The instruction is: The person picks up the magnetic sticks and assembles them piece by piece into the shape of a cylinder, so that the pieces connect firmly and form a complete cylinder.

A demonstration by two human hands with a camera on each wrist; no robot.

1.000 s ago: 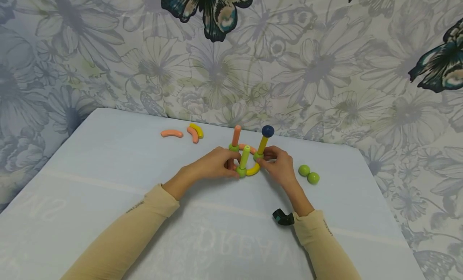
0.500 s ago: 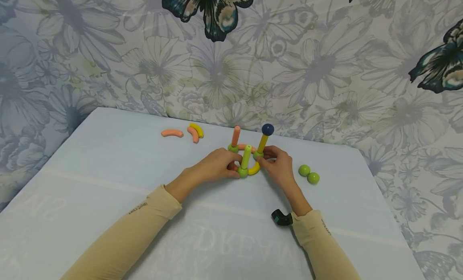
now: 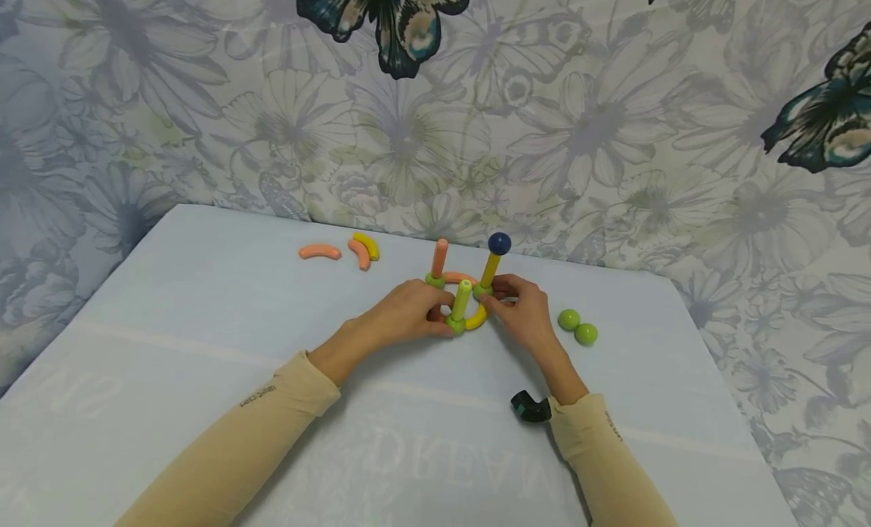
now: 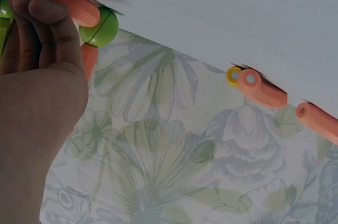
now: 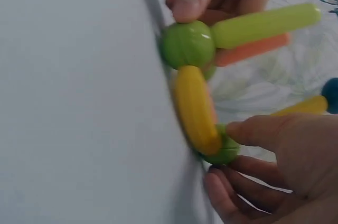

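Observation:
A ring of magnetic balls and curved sticks stands on the table in the head view. My left hand [image 3: 408, 311] holds the front green ball [image 3: 455, 327], which bears an upright light green rod [image 3: 462, 299]; its fingers curl beside an orange curved stick [image 4: 74, 7]. Thumb and fingers of my right hand [image 3: 524, 311] pinch the right green ball [image 5: 222, 150], under a yellow rod [image 3: 490, 271] topped by a dark blue ball [image 3: 500, 243]. A yellow curved stick [image 5: 195, 110] joins these two green balls. At the back left, an orange rod [image 3: 439, 258] rises from another green ball [image 3: 435, 281].
Two loose green balls [image 3: 578, 327] lie right of the right hand. Toward the back left are a lone orange curved stick [image 3: 320, 251], and another orange one [image 3: 358, 255] against a yellow one [image 3: 368, 246]. A patterned wall [image 3: 408, 149] rises behind the table [image 3: 272, 451].
The front green ball with its light green rod has shifted slightly to the right, the left hand along with it. The right hand keeps its hold, and the head view has shifted a little.

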